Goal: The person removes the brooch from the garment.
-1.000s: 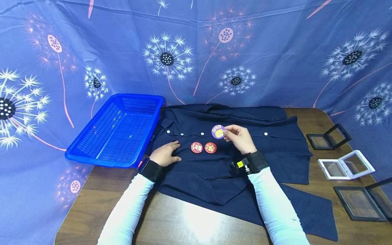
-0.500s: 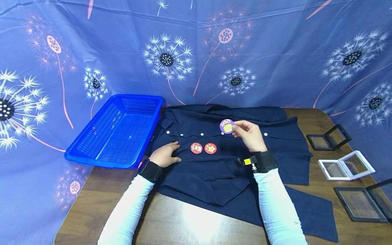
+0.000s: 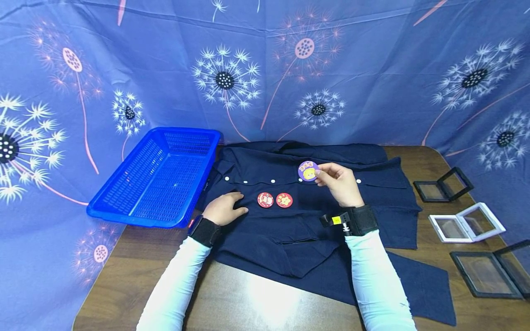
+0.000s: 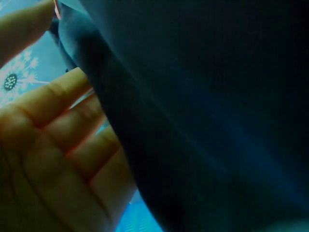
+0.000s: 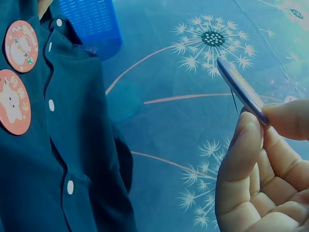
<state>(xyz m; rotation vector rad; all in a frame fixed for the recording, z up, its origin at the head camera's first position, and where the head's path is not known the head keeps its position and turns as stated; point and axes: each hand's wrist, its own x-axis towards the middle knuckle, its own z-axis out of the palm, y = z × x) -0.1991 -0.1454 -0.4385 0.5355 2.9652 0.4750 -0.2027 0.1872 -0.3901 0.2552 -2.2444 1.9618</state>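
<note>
My right hand [image 3: 341, 184] pinches a round purple pin badge [image 3: 308, 171] by its edge, above a dark navy shirt [image 3: 306, 257]. Edge-on in the right wrist view, the badge [image 5: 244, 92] shows its pin sticking out behind. Two red badges, one with a round character [image 3: 265, 200] and one with a yellow star [image 3: 284, 200], sit side by side on the shirt below its row of white buttons. My left hand [image 3: 225, 209] rests on the shirt's left part, fingers extended. In the left wrist view dark cloth covers the fingertips of that hand [image 4: 63, 140].
A blue plastic basket [image 3: 194, 184] stands at the left of the wooden table [image 3: 136, 257]. Along the right side lie a small black hinged frame [image 3: 432, 200], a white one [image 3: 472, 239] and a larger black one [image 3: 476, 296], all opened. A dandelion-print cloth [image 3: 265, 69] hangs behind.
My right hand has drawn the purple badge right and slightly back, away from the red badges, slowing in the last half second. The left hand has barely shifted.
</note>
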